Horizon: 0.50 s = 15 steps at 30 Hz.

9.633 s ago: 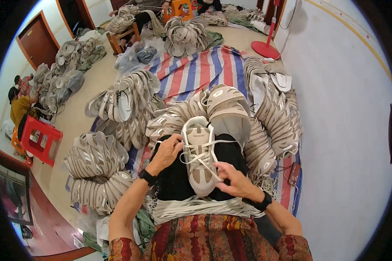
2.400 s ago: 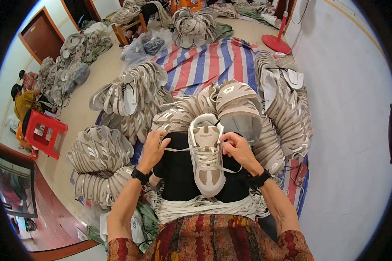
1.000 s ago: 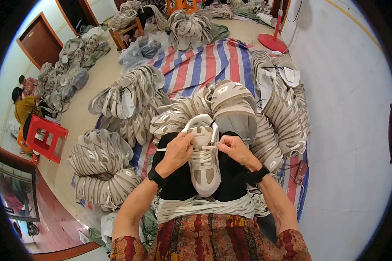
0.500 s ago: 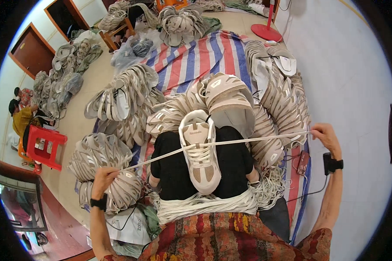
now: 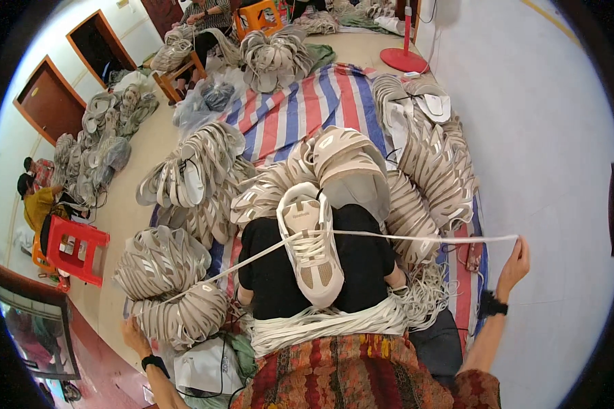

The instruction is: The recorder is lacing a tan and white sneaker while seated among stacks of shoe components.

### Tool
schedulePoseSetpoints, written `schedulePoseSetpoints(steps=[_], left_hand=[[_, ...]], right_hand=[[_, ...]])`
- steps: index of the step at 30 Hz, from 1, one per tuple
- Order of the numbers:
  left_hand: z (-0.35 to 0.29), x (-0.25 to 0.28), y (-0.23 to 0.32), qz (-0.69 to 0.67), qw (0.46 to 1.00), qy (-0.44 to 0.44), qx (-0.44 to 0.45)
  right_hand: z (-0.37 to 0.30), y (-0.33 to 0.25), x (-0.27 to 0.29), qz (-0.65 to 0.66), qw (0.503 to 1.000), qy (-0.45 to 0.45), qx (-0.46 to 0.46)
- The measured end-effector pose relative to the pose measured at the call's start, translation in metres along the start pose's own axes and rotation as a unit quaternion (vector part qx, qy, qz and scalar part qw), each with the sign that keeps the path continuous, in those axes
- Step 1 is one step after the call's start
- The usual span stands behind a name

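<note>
A beige and white sneaker upper [image 5: 318,290] rests across my black-trousered knees, toe toward me and laces threaded through its eyelets. One long cream shoelace [image 5: 450,240] runs out from it on both sides. Far to the right, my right hand [image 5: 515,266] pinches one end, the stretch drawn nearly straight. At lower left, my left hand [image 5: 135,335] has its fingers closed on the other end, which slants down over a bundle of shoe uppers [image 5: 184,317]. A thick bunch of loose laces [image 5: 327,326] lies across my lap.
Stacked bundles of uppers [image 5: 351,160] surround my knees on a striped tarpaulin [image 5: 307,102]. A red stool [image 5: 78,249] stands to the left, a red round stand base [image 5: 404,60] at the back. The white wall [image 5: 539,170] is close on the right. Other people sit farther off.
My hands have spread wider: the left has moved down and outward, the right outward and lower. Both lace ends now reach farther from the sneaker upper. The view has shifted slightly.
</note>
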<state>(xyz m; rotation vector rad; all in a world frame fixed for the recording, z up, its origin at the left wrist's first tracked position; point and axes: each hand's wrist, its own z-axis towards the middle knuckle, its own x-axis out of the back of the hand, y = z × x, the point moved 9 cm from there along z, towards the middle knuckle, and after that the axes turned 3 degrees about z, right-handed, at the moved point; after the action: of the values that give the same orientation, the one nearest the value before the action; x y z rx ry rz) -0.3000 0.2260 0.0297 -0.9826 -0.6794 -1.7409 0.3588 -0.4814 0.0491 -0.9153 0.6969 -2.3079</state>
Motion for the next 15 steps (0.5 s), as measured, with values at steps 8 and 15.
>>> schedulePoseSetpoints(steps=[8, 15], left_hand=[[0.054, -0.064, 0.08, -0.355, 0.928, -0.074, 0.088], [0.078, -0.014, 0.343, -0.64, 0.749, -0.168, 0.025]], right_hand=[[-0.088, -0.137, -0.143, 0.39, 0.859, -0.317, -0.091], [-0.207, -0.252, -0.246, 0.404, 0.672, -0.612, -0.104]])
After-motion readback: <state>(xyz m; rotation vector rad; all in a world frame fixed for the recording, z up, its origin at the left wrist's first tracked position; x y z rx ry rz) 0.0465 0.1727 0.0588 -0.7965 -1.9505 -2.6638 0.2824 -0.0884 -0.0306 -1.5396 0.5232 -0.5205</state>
